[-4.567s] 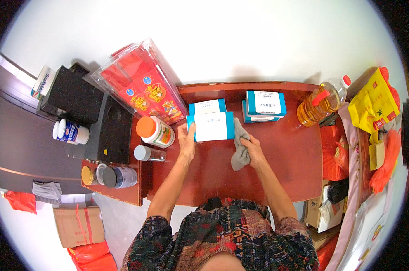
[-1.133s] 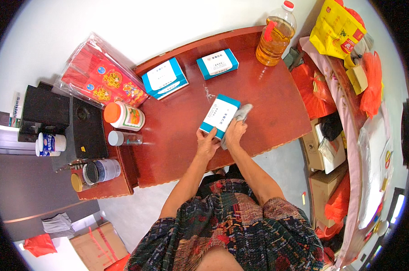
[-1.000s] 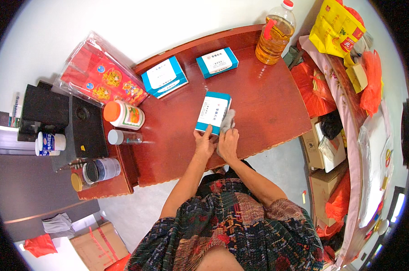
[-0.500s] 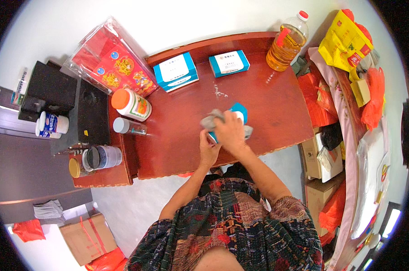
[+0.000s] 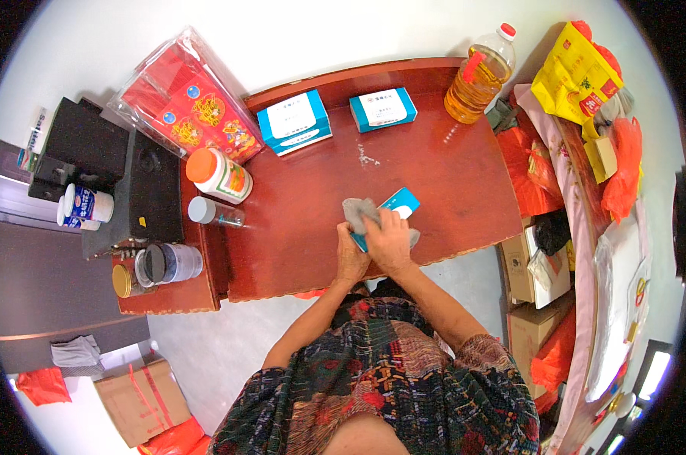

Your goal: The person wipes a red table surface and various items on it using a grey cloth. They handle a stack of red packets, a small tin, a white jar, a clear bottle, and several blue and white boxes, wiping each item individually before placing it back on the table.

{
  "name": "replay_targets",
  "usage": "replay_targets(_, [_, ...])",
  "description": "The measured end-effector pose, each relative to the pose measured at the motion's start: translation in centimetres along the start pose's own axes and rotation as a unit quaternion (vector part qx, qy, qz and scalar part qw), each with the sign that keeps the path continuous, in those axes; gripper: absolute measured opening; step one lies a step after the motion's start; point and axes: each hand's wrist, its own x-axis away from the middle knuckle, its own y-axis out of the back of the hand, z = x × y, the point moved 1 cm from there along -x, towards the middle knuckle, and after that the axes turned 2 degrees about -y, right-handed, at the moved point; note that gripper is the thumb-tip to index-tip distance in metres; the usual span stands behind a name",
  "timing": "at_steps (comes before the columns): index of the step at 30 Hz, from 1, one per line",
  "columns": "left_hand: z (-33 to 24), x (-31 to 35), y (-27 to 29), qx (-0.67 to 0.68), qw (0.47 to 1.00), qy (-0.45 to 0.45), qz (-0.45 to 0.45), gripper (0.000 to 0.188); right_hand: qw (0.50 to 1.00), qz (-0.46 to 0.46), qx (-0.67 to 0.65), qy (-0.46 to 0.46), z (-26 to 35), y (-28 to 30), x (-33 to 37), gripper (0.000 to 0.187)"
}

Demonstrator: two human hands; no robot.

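My left hand (image 5: 351, 255) is wrapped round the near end of a teal-and-white box (image 5: 403, 201) above the red-brown desk (image 5: 297, 235). Pressed to that box is a grey cloth (image 5: 356, 212), bunched under the fingers of my right hand (image 5: 389, 244). Part of the cloth shows past the right side of that hand. Both hands cover the middle of the box, while its far end sticks out to the upper right. Farther back on the desk lie two similar boxes, a larger one (image 5: 296, 121) on the left and a smaller one (image 5: 383, 110) beside it.
An oil bottle (image 5: 475, 87) stands at the back right corner. On the left are an orange-lidded white jar (image 5: 223, 176), a clear jar (image 5: 218, 213), a red packet in plastic (image 5: 195, 106) and black speakers (image 5: 149, 186). Shelves with bags and cartons (image 5: 536, 330) stand to the right.
My right hand and the cloth have shifted slightly over the box. More of the box's far end shows now. My left hand keeps its grip in nearly the same place.
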Motion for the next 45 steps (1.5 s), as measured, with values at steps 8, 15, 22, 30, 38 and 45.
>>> replay_targets(8, [-3.0,-1.3,-0.1,-0.421,0.901,-0.089,0.06,0.075,0.862,0.09,-0.315,-0.387,-13.3,-4.2,-2.2,0.018])
replay_targets(15, [-4.5,-4.0,-4.3,-0.508,0.846,-0.034,0.159,0.078,0.873,0.295,-0.297,-0.25,-13.8,-4.0,-0.7,0.026])
replay_targets(22, [-4.9,-5.9,0.3,-0.29,0.948,-0.01,0.134,0.076,0.904,0.194,-0.182,-0.336,-15.0,0.7,-2.3,0.03])
replay_targets(30, [-7.1,-5.5,3.4,-0.095,0.98,0.024,0.171,0.083,0.877,0.21,-0.421,-0.098,-8.1,1.6,-7.4,0.025])
replay_targets(38, [-4.9,-4.4,5.4,0.488,0.848,0.19,0.08,0.052,0.625,0.16,-0.702,-0.303,-7.1,2.5,-8.6,0.025])
replay_targets(45, [-5.7,-5.8,3.7,0.751,0.647,0.109,0.072,0.058,0.73,0.171,-0.634,-0.192,0.6,5.4,-6.0,0.029])
